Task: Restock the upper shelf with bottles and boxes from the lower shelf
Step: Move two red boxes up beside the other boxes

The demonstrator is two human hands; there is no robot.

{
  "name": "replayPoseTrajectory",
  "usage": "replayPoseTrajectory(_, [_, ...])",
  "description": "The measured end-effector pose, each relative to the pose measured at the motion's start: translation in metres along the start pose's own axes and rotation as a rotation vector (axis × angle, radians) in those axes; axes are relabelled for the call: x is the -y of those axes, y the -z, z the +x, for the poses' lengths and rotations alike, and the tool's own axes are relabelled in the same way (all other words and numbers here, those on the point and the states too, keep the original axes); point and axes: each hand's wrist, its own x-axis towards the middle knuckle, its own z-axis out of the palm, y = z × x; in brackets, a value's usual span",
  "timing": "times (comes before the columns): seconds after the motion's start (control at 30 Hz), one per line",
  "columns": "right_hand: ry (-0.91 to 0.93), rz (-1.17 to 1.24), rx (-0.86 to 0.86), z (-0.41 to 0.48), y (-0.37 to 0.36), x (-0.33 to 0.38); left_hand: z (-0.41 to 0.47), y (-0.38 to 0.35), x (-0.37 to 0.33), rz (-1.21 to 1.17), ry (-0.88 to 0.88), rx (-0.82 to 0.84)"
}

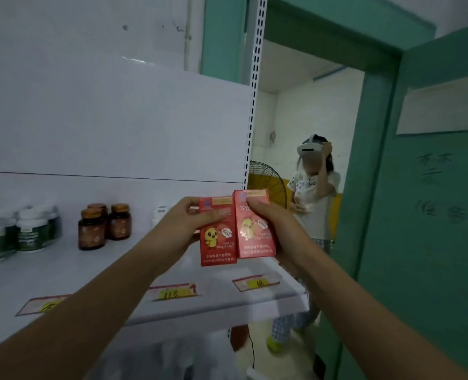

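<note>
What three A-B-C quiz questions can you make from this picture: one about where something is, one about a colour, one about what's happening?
1. Where are the brown bottles?
A) on the shelf, left of the boxes
B) on the floor
C) in a hand

2. What colour are the boxes?
A) blue
B) green
C) red

3. How are the boxes now?
A) lying flat on the shelf
B) held upright, one in each hand
C) dropped on the floor

Answers: 1 A, they stand on the white shelf; 2 C, both fronts are red; 3 B, the left hand grips one, the right hand the other.
</note>
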Motion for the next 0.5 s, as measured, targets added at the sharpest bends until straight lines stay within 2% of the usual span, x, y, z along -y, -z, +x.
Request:
replayPoseTrajectory(0.13, [-0.035, -0.07, -0.019, 0.057, 0.047, -0.029, 0.058, -0.009, 0.027, 0.051, 0.025, -0.11])
replayPoseTrajectory(0.27, [-0.052, -0.187, 0.048, 0.103, 0.084, -0.066, 0.104, -0.015, 0.058, 0.029, 0.04, -0.2])
replayPoseTrajectory(0.5, [-0.054, -0.216, 0.072, 0.155, 0.108, -0.104, 0.16, -0.014, 0.099, 0.025, 0.033, -0.277])
